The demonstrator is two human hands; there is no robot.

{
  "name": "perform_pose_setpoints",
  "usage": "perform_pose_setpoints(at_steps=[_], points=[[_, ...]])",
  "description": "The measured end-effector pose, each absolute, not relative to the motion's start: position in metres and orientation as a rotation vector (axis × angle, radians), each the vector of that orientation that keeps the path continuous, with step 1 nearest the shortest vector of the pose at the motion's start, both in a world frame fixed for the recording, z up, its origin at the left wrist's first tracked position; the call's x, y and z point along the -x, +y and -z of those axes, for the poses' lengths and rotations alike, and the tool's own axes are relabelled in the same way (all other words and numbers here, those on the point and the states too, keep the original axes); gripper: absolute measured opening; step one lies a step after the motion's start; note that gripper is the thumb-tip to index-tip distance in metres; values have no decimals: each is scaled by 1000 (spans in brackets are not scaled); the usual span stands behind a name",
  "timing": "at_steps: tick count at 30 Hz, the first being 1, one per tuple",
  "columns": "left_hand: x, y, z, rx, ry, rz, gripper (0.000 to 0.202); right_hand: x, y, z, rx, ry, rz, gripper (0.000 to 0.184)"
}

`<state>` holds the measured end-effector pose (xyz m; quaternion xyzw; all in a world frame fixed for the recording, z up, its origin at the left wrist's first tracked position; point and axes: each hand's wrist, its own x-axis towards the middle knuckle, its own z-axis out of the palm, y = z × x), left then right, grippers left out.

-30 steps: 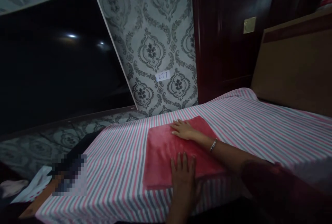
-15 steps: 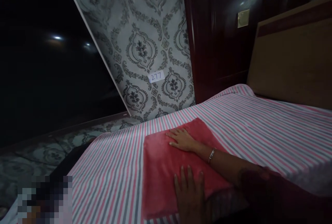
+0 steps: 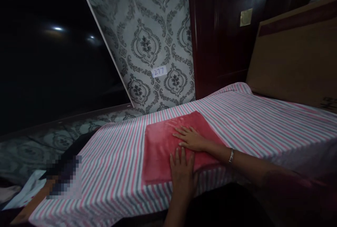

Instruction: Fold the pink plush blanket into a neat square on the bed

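A folded red cloth (image 3: 158, 149) with a soft, plush-looking surface lies flat on a striped cover (image 3: 118, 164). My right hand (image 3: 191, 138), a silver bracelet on its wrist, rests palm down on the cloth with its fingers spread. Closer to me, my left hand (image 3: 181, 167) also lies on the cloth, near its front edge, fingers stretched forward. The two hands are close together, the left one in front of the right. Neither hand is gripping the fabric.
A large dark screen (image 3: 58, 55) stands at the left by a patterned wall bearing a paper "277" label (image 3: 159, 71). At the back right, a cardboard box (image 3: 292, 58) leans near a dark red wooden panel (image 3: 218, 34). Blurred pixels hide something at lower left, beside an arm (image 3: 31, 204).
My right hand has drawn slightly back across the cloth, its fingers leaving faint marks in the nap. My left hand is closer to it. The view has shifted, showing the cover's front edge.
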<state>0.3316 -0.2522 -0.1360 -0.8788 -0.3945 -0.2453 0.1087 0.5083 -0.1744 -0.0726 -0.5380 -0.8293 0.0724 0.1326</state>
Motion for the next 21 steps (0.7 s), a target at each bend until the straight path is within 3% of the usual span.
perform_pose_setpoints(at_steps=[10, 13, 15, 18, 21], points=[[-322, -266, 130, 2655, -1074, 747, 65, -510, -170, 70, 1604, -2384, -320, 60], [-305, -280, 123, 2722, -1003, 872, 48, -501, -174, 59, 1582, -2376, -301, 59], [-294, -279, 107, 2771, -1018, 961, 38, -491, -178, 59, 1488, -2408, -262, 58], [-285, -246, 65, 2789, -1170, 985, 46, -478, -186, 70, 1323, -2471, -250, 59], [-293, -179, 21, 2763, -1410, 683, 51, -472, -191, 81, 1289, -2469, -257, 64]])
